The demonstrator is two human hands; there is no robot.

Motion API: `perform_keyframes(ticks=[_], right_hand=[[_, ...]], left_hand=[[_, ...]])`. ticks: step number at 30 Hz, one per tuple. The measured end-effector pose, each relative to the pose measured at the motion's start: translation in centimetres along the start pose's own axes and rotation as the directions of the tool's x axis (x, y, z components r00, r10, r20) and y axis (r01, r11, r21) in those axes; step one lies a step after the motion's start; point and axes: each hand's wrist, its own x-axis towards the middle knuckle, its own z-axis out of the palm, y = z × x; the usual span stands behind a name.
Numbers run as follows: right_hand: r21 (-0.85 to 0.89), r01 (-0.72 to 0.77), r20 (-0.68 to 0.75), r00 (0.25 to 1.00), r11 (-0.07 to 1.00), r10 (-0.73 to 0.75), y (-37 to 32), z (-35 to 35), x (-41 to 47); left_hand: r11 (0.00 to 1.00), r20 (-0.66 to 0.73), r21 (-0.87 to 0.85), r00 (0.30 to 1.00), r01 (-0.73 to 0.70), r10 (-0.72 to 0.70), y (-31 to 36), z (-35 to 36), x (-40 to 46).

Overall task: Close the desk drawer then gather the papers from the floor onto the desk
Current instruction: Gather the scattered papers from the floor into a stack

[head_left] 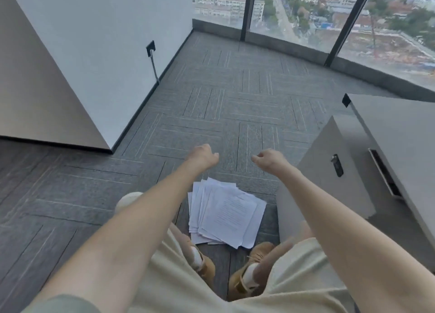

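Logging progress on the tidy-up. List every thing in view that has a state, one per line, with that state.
papers: loose fanned pile on the carpet, not picked up
drawer unit: closed on the face with the lock
left hand: loosely curled, holding nothing
right hand: loosely curled, holding nothing
wall socket: cable plugged in

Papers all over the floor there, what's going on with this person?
A person stands over a loose pile of papers on the carpet, just in front of their shoes. Both arms reach forward: the left hand and right hand hang above the pile with fingers loosely curled, holding nothing. To their right is a grey drawer unit beside the desk. No paper has been picked up yet.
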Motion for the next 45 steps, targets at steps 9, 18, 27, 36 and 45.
perform_keyframes(ticks=[9, 18, 27, 36, 45], right_hand=[[0.055, -0.114, 0.204, 0.974, 0.992, 0.101, 3.5, 12.1, 14.2], [0.051, -0.292, 0.337, 0.905, 0.955, 0.258, 10.6, 22.9, 22.5], [0.100, -0.431, 0.450, 0.823, 0.897, 0.346, 15.3, 33.4, 26.5], [0.144, -0.620, 0.464, 0.730, 0.771, 0.501, 19.1, 39.1, 28.0], [0.031, -0.790, 0.489, 0.546, 0.613, 0.680, 21.7, 43.0, 28.1]], left_hand=[[0.951, 0.174, -0.135, 0.952, 0.277, -0.252, -6.5, 9.4, 11.9], [0.888, 0.338, -0.159, 0.869, 0.431, -0.361, -11.1, 20.7, 19.6], [0.842, 0.379, -0.137, 0.813, 0.522, -0.442, -15.8, 30.2, 22.7], [0.825, 0.387, -0.021, 0.765, 0.565, -0.514, -18.8, 37.4, 25.1], [0.705, 0.349, -0.095, 0.687, 0.703, -0.638, -20.7, 40.7, 25.9]])
